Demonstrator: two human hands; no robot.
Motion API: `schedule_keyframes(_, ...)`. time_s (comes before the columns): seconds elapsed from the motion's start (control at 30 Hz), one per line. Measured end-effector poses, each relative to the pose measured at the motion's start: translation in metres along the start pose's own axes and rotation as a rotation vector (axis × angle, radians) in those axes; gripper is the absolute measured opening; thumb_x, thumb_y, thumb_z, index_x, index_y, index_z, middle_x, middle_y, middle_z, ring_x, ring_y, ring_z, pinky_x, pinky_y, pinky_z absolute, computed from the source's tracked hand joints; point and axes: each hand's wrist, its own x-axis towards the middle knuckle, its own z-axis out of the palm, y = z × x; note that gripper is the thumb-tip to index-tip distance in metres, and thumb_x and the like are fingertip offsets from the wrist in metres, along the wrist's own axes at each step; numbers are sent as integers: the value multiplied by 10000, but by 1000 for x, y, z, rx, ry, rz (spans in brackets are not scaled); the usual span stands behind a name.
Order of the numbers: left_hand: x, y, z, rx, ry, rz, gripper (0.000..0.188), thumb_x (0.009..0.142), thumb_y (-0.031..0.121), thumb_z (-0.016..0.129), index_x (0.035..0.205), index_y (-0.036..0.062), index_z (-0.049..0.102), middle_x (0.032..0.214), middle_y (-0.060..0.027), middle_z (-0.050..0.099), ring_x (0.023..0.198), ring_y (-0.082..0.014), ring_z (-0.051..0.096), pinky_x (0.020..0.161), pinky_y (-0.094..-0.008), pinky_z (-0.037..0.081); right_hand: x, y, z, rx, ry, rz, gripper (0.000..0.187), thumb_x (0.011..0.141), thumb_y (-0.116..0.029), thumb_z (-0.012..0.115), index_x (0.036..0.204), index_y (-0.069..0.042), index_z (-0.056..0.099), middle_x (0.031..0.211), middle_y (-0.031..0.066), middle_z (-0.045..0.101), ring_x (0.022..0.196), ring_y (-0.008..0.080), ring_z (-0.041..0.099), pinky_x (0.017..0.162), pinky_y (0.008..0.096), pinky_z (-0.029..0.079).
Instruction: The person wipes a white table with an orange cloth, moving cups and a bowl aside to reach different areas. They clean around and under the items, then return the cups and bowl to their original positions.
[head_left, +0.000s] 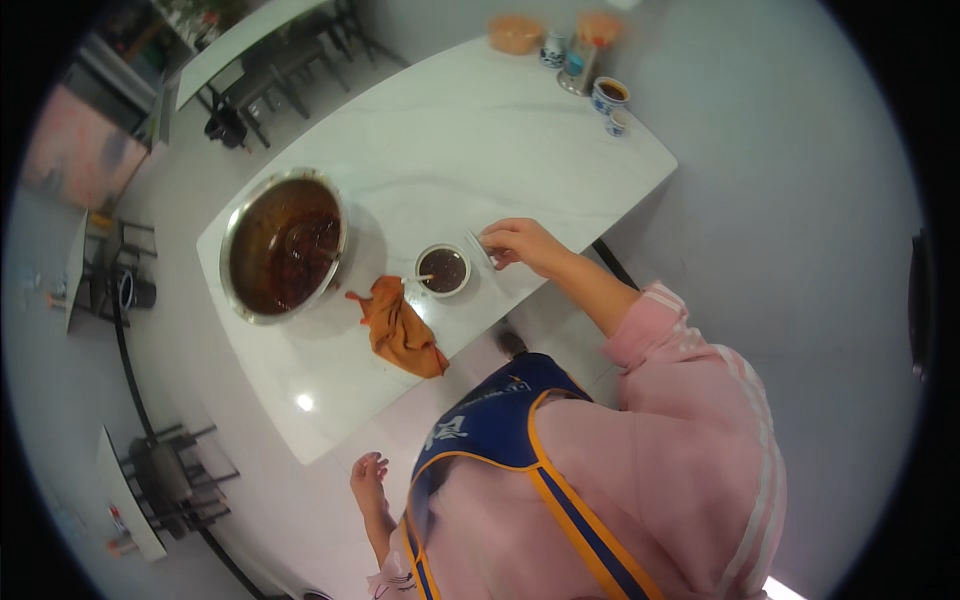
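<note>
My right hand [515, 246] is at the near edge of the white table, its fingers closed on a thin, pale lid-like piece [480, 249] seen nearly edge-on. Just left of it stands a small round bowl [443, 292] of dark sauce, with a white spoon [415, 279] leaning on its rim. A crumpled orange-brown cloth [402, 332] lies beside the bowl. Farther left, a large steel basin [335, 212] contains dark reddish-brown sauce. My left hand [370, 480] hangs low, off the table, with loosely curled fingers and nothing visible in them.
At the table's far right end are an orange basket [515, 35], a clear utensil holder [577, 72] and several blue-and-white cups, one a sauce cup [610, 96]. A grey wall [770, 160] borders the right side. Other tables and dark chairs [175, 470] stand to the left.
</note>
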Motion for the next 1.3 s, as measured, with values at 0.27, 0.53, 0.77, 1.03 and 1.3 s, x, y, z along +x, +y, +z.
schedule_keyframes(0.27,14,57,61,61,90,68,203,885,163,607,1035,26,609,963,-70,651,834,-162,630,736,-269,468,-15,-44,-166,-237,368,-204,262,812,-164,680,1002,14,655,803,38,633,671,107,596,605,245,524)
schedule_keyframes(0.53,-15,122,192,30,89,105,223,912,189,571,1003,-14,590,921,-85,636,823,-160,612,727,-252,463,0,-60,-287,-452,341,-133,229,798,-159,687,970,-13,650,790,32,622,651,115,580,593,260,496)
schedule_keyframes(0.77,16,123,228,343,259,239,301,890,260,605,956,-33,632,864,-92,657,790,-154,591,716,-300,467,39,-4,-261,-1015,278,-430,218,742,-131,674,928,-24,637,849,129,616,743,278,603,687,369,495)
schedule_keyframes(1.03,59,121,213,598,543,282,428,805,253,658,1172,44,589,1206,-132,533,997,-233,590,835,-343,489,62,12,-214,-1199,146,-448,217,758,-151,660,929,-19,640,888,130,609,780,293,594,726,391,490)
schedule_keyframes(1.3,111,128,213,806,377,499,501,743,352,702,1115,32,600,1244,-163,517,1084,-302,556,899,-387,464,85,19,-175,-1265,76,-424,255,751,-187,638,952,-30,641,892,135,604,822,300,592,742,398,488)
